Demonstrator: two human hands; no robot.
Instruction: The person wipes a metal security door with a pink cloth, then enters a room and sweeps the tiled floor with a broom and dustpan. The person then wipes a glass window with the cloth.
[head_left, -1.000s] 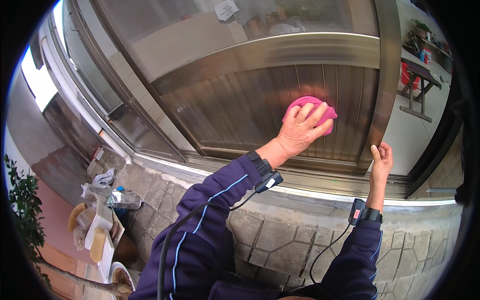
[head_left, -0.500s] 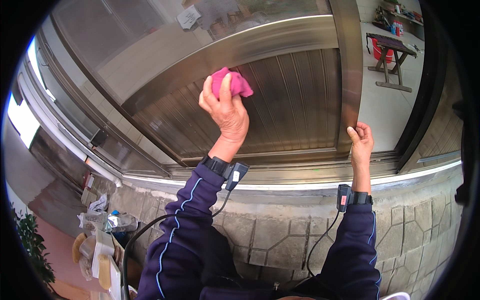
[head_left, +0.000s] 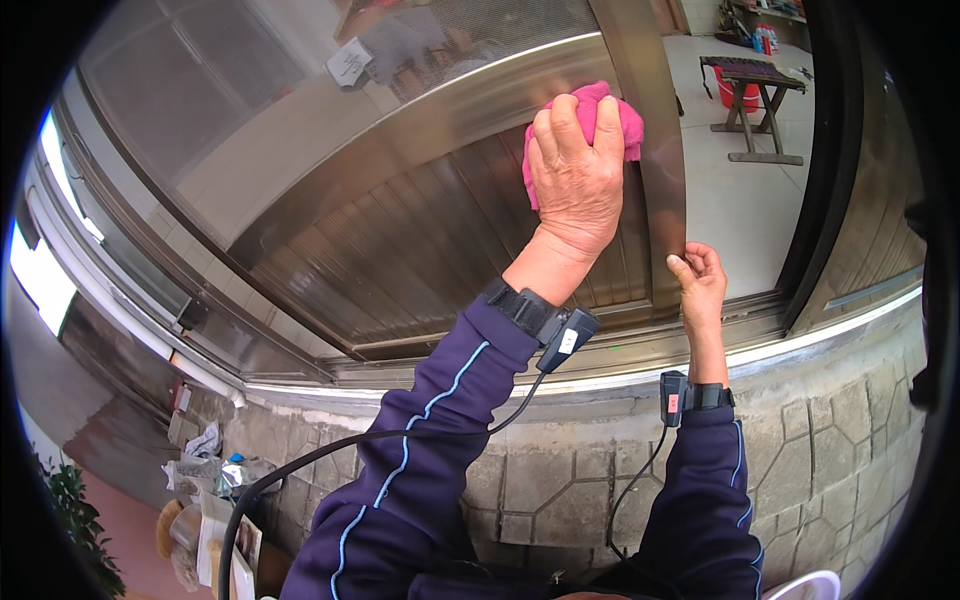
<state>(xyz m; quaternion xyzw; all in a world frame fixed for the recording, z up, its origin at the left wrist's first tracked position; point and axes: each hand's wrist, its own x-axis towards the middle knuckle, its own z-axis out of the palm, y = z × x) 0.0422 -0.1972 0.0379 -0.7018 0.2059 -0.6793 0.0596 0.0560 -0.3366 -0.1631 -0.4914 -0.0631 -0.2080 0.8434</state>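
Note:
My left hand (head_left: 580, 175) is closed over a bunched pink cloth (head_left: 628, 120), pressed to the upper right part of a brown metal sliding door (head_left: 430, 225). Ribbed panelling fills the door's lower part; mesh screen lies above its middle rail. My right hand (head_left: 702, 285) grips the door's right edge (head_left: 664, 215), thumb on the near face and fingers curled round behind it. A black band with a small cabled box sits on each wrist.
Right of the door an opening shows a wooden folding stool (head_left: 755, 95) and a red bucket (head_left: 738, 92) on pale tiles. A door track (head_left: 500, 365) runs below. Bags and boxes (head_left: 215, 490) lie at lower left on grey paving (head_left: 600, 490).
My left hand has slid the pink cloth rightward and slightly up across the door, near its right frame. My right hand keeps its hold on the edge. The view has shifted a little.

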